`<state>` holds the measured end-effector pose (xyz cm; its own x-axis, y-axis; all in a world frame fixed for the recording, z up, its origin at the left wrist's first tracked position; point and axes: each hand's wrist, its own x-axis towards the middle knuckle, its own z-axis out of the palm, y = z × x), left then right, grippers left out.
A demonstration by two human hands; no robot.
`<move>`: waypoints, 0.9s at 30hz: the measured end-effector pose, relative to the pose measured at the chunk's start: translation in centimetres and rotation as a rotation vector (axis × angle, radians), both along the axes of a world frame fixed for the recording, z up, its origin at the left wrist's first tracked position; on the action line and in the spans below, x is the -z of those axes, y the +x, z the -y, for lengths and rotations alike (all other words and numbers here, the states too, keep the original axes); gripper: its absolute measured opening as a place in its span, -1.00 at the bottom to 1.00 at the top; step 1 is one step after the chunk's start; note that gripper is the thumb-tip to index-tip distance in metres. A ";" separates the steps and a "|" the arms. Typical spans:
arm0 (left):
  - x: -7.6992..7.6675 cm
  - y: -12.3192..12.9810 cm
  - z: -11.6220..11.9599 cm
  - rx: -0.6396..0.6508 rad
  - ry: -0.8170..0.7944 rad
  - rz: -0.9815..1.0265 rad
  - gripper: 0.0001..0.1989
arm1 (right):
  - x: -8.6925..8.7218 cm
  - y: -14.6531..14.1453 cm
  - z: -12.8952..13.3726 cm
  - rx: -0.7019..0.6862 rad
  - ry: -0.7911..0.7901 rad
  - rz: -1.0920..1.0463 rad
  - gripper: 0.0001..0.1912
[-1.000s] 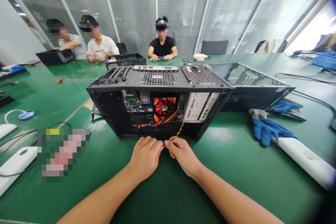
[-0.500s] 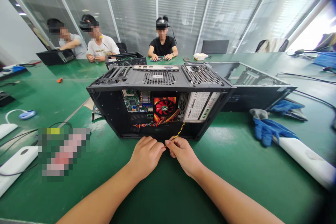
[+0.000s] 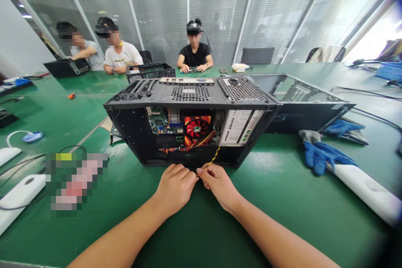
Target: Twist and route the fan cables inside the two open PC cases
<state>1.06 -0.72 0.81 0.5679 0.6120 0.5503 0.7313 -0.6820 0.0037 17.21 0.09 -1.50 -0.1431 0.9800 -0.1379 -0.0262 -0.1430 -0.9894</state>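
Note:
Straight ahead of me a black computer case (image 3: 188,102) rests on its side, its interior facing me. Inside it I see a circuit board (image 3: 159,122), a red and black cooling fan (image 3: 197,128), a power supply (image 3: 241,127) with a white label, and a bundle of coloured wires (image 3: 180,148). A yellow and black twisted cable (image 3: 216,155) runs down from beneath the power supply. My right hand (image 3: 220,182) pinches this cable. My left hand (image 3: 177,184), closed, meets it just to the left, with the cable's end hidden between the fingers.
A second open case (image 3: 301,115) stands behind on the right. Blue gloves (image 3: 323,155) lie near a white power strip (image 3: 366,190). Another white power strip (image 3: 23,192) with dark cables is at left. Three people sit across the green table (image 3: 276,184).
Almost nothing differs. Both hands hold the cable in the same place, with only a slight shift of the fingers.

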 end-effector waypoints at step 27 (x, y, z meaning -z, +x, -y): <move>0.2 -0.2 -0.1 -0.013 -0.039 0.090 -0.72 | 0.2 0.0 -0.1 -0.023 0.029 -0.089 -0.61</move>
